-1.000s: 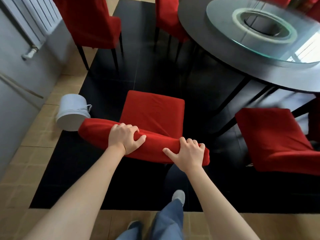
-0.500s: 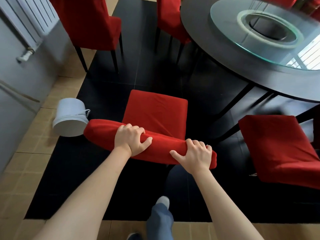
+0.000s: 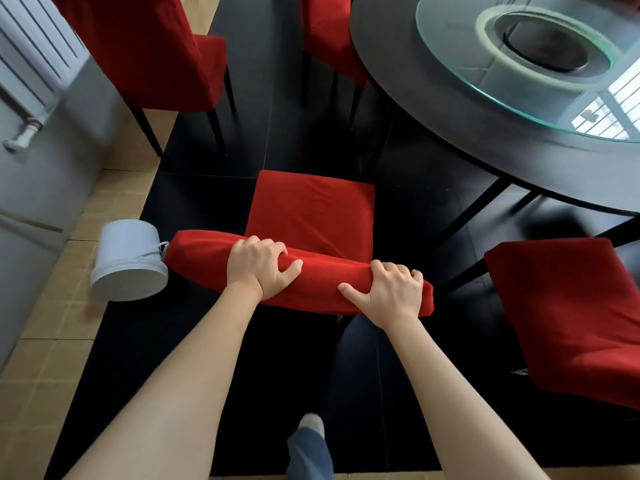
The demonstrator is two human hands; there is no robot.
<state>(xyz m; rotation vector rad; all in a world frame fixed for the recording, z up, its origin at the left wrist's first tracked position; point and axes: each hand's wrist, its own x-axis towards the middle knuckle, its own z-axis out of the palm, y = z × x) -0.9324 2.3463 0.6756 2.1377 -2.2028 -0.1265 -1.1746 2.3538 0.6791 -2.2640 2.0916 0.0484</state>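
Head cam: L grip (image 3: 263,268) & R grip (image 3: 391,292) both curled round red chair back (image 3: 322,289); white bucket (image 3: 128,265) nearby.

Head camera, tipped steeply down over a dining-room floor.

My single view sits on the person's head, facing forward and down at close range. Both bare forearms run up from the bottom edge to the left hand (image 3: 261,268) and right hand (image 3: 394,292) at mid-frame on the red fabric-covered chair (image 3: 311,209). The wide lens bends the round dark table with its glass turntable (image 3: 415,116) into the top right corner and pushes the white plastic bucket (image 3: 128,268) to the left.
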